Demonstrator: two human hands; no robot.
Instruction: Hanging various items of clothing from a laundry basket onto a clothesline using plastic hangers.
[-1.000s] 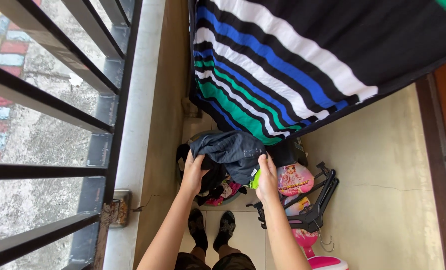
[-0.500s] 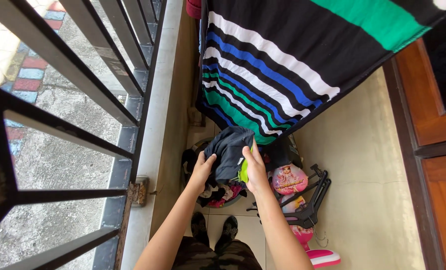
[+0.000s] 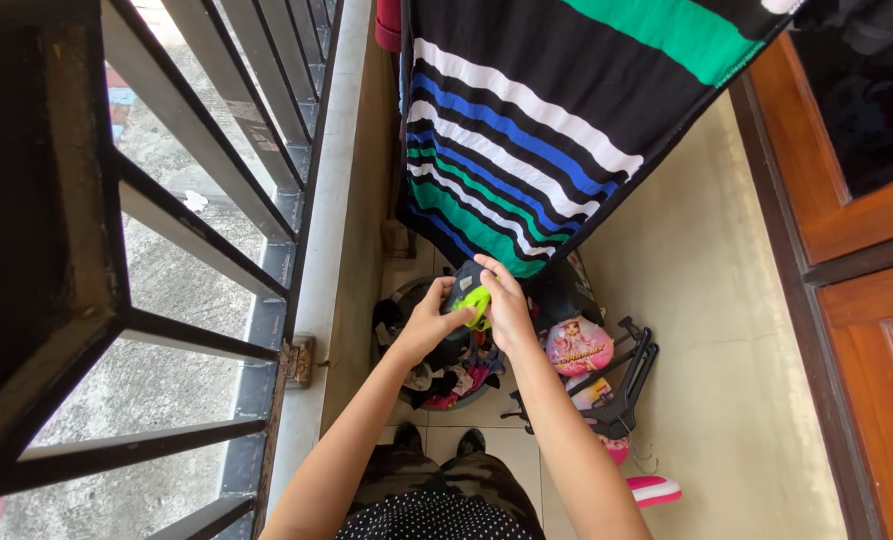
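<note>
**Dark garment now bunched tight between both hands**

We see that the dark grey cloth garment with a lime-green patch (image 3: 469, 296), spread wide between the hands a second ago, is now gathered into a small bundle at the centre of the frame. We judge the handling has gone from opening the cloth out to compacting it.

Our left hand (image 3: 429, 322) reaches in from the lower middle, fingers curled around the bundle's lower left side, grasping it. Our right hand (image 3: 503, 306) comes over from the right, fingers clamped across the top and the green patch, also gripping it. Both forearms converge upward from the bottom edge.

The bundle hangs just above the round basket of mixed clothes (image 3: 449, 380) on the floor, below the black blanket with blue, white and green stripes (image 3: 527, 130). Black plastic hangers (image 3: 622, 395) lie at lower right; metal railing bars (image 3: 197, 230) fill the left.
</note>
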